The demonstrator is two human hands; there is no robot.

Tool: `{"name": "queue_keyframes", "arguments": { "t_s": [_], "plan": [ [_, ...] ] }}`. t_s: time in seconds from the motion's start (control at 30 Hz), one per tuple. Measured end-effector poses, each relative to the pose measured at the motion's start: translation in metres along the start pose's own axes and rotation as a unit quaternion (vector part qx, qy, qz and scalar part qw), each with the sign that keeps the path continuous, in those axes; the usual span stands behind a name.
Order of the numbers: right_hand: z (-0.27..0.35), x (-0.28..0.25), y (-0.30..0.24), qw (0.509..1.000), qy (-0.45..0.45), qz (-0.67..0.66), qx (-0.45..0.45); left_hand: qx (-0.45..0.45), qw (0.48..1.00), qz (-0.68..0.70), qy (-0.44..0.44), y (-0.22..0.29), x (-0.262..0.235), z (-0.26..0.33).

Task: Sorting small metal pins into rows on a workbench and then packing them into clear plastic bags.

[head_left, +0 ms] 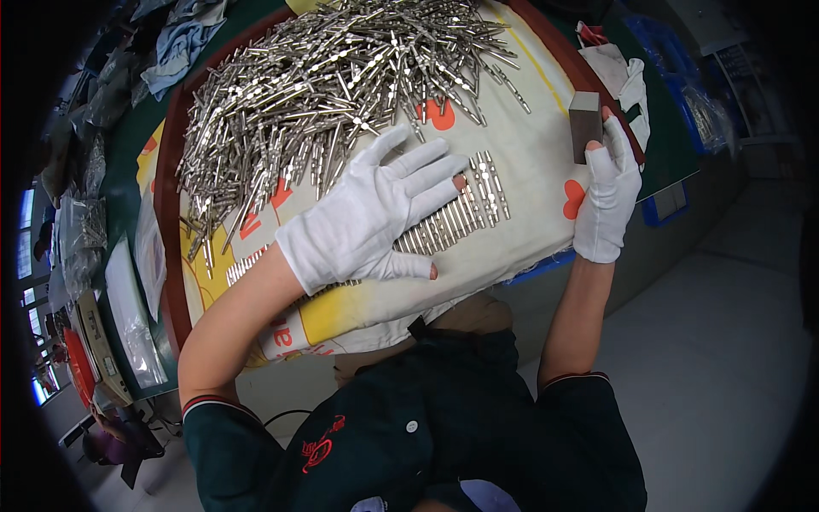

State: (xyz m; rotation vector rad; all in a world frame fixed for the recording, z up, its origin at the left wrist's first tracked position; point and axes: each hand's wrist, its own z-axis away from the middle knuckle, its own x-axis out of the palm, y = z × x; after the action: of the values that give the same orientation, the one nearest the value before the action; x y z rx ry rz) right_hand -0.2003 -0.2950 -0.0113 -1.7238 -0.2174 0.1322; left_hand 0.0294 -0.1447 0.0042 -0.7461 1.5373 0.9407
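Note:
My left hand (367,205), in a white glove with some fingertips bare, lies spread palm-down over a row of metal pins (444,224). The pins are short, shiny, stepped rods laid side by side on a printed cloth (520,192). Part of the row is hidden under the hand. At the right edge of the cloth, my right hand (607,192), gloved the same way, has thumb and fingers closed on the near end of a grey rectangular metal block (585,128). Beyond my left hand rises a large, jumbled heap of similar pins (341,72).
A raised brown rim (173,136) borders the cloth. To the left are clear plastic bags (81,230), a light blue cloth (183,51) and a device with a red part (81,367). White gloves or rags (633,94) and a blue bin (665,51) are at the right.

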Motion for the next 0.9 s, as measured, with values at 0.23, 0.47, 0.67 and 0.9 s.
{"name": "queue_keyframes", "arguments": {
  "t_s": [0.23,0.47,0.67,0.9],
  "plan": [
    [-0.001,0.0,0.004,0.998,0.001,0.06,-0.019,0.014,0.997,0.011,0.079,0.003,-0.002,-0.003],
    [0.001,0.001,0.002,0.998,0.007,0.059,-0.017,-0.093,0.976,0.039,0.192,0.002,-0.001,-0.02],
    [0.0,0.0,0.003,0.998,0.006,0.065,-0.02,-0.037,0.982,0.059,0.177,-0.005,0.001,-0.039],
    [-0.001,-0.001,0.004,0.998,-0.003,0.054,-0.016,-0.021,0.987,0.015,0.158,-0.003,-0.003,-0.038]
  ]
}}
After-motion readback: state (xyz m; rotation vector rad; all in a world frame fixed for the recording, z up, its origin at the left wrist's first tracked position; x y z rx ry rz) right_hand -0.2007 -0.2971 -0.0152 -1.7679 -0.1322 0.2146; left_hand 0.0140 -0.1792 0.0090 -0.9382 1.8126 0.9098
